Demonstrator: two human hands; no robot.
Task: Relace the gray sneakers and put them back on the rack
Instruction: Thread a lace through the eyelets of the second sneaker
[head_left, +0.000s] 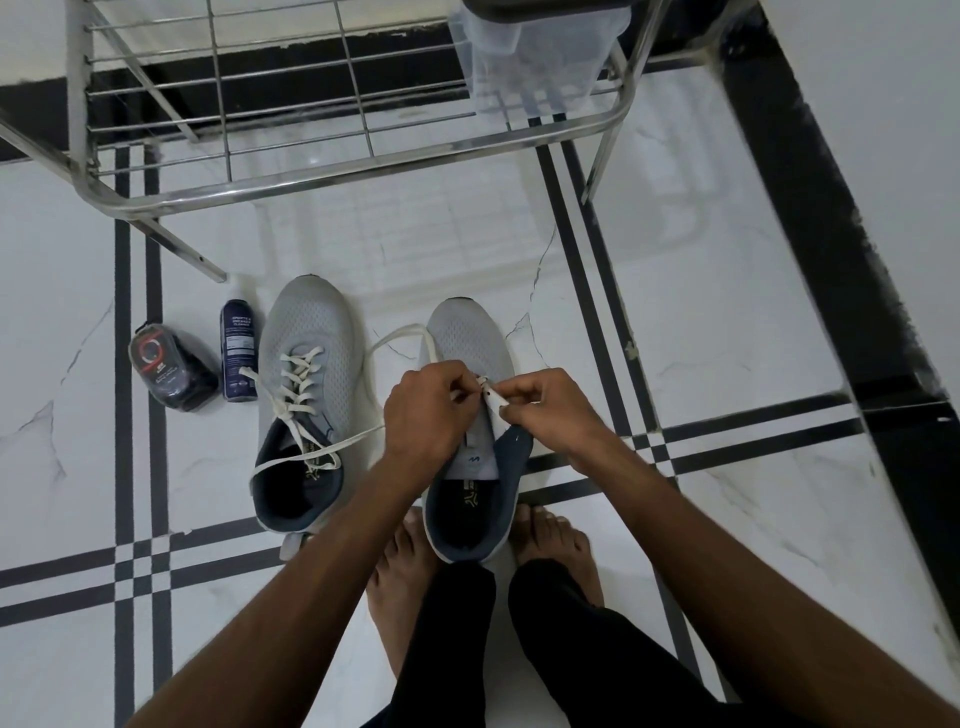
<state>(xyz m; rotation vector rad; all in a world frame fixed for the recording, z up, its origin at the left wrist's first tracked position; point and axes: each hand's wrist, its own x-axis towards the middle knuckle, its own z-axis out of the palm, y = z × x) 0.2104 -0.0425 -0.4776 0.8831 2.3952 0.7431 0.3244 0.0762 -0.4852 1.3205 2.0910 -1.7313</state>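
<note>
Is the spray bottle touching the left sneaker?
Cannot tell. In the head view the bottle stands right beside the left sneaker; no clear gap or contact shows.

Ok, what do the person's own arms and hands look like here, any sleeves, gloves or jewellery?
Both forearms are bare as far up as the view shows, with no sleeves in sight. The left hand and right hand wear no gloves, and no rings, watch or bracelet show on what is visible. Below them are black trousers and bare feet.

White marble floor (727, 291) with black stripes carries two gray sneakers (306, 364), cleaner bottle (239, 353) and pouch (174, 371) left of my hands.
</note>
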